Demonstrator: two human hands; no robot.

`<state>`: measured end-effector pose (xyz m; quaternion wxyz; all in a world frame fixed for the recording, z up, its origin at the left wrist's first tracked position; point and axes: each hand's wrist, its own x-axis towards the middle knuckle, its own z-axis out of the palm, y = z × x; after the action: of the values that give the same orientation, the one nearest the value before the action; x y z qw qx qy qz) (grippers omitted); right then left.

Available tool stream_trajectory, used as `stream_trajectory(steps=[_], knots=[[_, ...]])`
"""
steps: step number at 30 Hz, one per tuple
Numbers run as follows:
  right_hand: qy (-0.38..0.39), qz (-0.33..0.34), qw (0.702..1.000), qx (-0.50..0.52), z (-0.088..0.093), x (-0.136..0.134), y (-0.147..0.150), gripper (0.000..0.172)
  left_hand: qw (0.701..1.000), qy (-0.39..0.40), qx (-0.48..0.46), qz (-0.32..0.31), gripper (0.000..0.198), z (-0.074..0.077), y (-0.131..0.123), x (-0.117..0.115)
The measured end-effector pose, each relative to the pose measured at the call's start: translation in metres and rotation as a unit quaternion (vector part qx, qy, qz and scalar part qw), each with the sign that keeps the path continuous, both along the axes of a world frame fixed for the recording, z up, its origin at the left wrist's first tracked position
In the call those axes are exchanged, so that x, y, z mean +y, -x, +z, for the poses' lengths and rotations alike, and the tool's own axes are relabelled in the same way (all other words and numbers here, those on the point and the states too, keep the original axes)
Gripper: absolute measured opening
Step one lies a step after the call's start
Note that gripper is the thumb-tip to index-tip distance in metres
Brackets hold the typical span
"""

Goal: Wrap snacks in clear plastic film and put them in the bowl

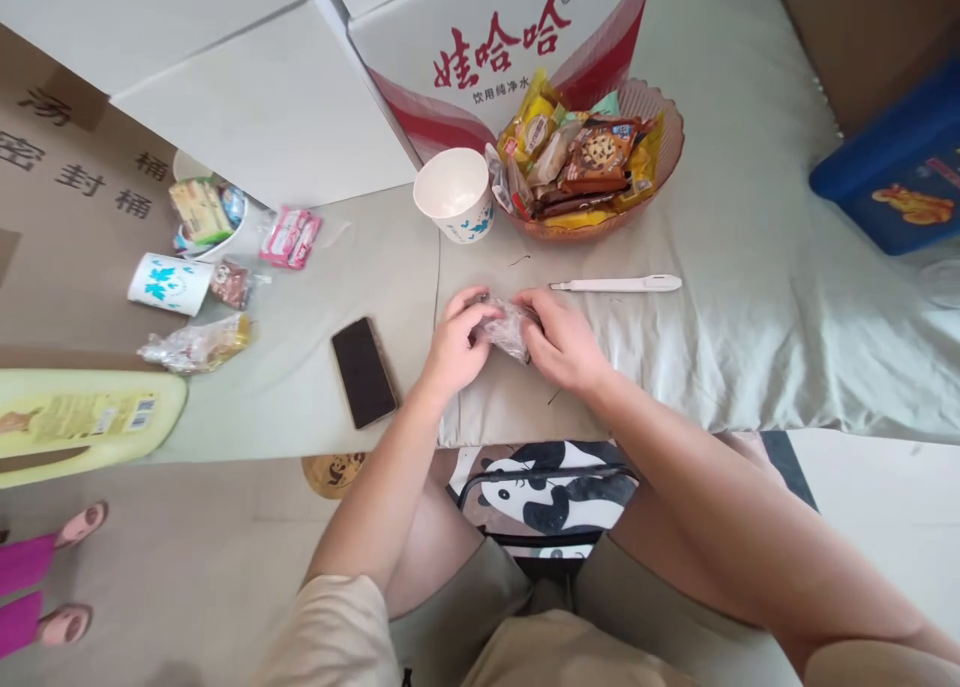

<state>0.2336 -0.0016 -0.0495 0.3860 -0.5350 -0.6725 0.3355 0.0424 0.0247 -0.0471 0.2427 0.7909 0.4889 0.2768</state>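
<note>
Between my two hands is a crinkled clear plastic wrapper (505, 329), low over the cloth-covered table. My left hand (459, 339) pinches its left side with curled fingers. The fingers of my right hand (559, 339) close on its right edge. Whatever is inside the wrapper, I cannot make out. Just beyond my hands stands a white paper cup (454, 195) with a blue leaf print. Beside it, a scalloped amber bowl (671, 162) is heaped with packaged snacks (600, 155). A white pen-like cutter (619, 284) lies to the right of my right hand.
A black phone (364, 373) lies left of my forearm. Farther left are a tipped paper cup (169, 284), pink packets (290, 237) and a wrapped snack (199, 343). White cartons (495, 27) line the back. A blue box (892, 167) stands right. Another person's feet (75, 567) show lower left.
</note>
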Motion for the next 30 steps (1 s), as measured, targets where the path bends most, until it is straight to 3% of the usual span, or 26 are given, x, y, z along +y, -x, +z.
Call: stream_trajectory(steps=[4, 6, 9, 15, 19, 22, 24, 27, 30], knots=[[-0.001, 0.003, 0.999, -0.042, 0.002, -0.002, -0.001, 0.042, 0.994, -0.061, 0.032, 0.088, 0.041, 0.0, 0.001, -0.005], [0.0, -0.005, 0.999, -0.054, 0.003, -0.003, 0.001, 0.048, 0.993, -0.06, 0.026, 0.096, 0.038, 0.001, -0.001, -0.01], [-0.014, -0.018, 0.998, -0.062, 0.002, -0.005, 0.005, 0.056, 0.996, -0.062, 0.008, 0.06, 0.033, 0.0, -0.003, -0.017], [-0.043, -0.027, 0.997, -0.065, -0.002, -0.009, 0.005, 0.026, 0.998, -0.064, -0.023, -0.02, 0.027, 0.002, 0.0, -0.022], [-0.046, -0.021, 0.997, -0.06, -0.003, -0.01, 0.001, 0.025, 0.994, -0.062, -0.053, -0.068, 0.025, 0.002, 0.002, -0.025], [-0.044, -0.027, 0.996, -0.072, -0.001, -0.01, 0.002, 0.025, 0.992, -0.071, -0.048, -0.087, 0.02, 0.01, 0.007, -0.025], [-0.039, -0.038, 0.995, -0.087, 0.0, -0.01, 0.003, 0.023, 0.997, -0.079, -0.016, -0.008, 0.02, 0.023, 0.017, -0.024], [-0.033, -0.048, 0.994, -0.093, -0.001, -0.01, 0.005, 0.019, 0.966, -0.072, 0.085, 0.234, 0.023, 0.044, 0.046, -0.021], [-0.037, -0.049, 0.994, -0.085, -0.001, -0.01, 0.006, 0.019, 0.918, 0.021, 0.18, 0.352, 0.059, 0.053, 0.079, -0.022]])
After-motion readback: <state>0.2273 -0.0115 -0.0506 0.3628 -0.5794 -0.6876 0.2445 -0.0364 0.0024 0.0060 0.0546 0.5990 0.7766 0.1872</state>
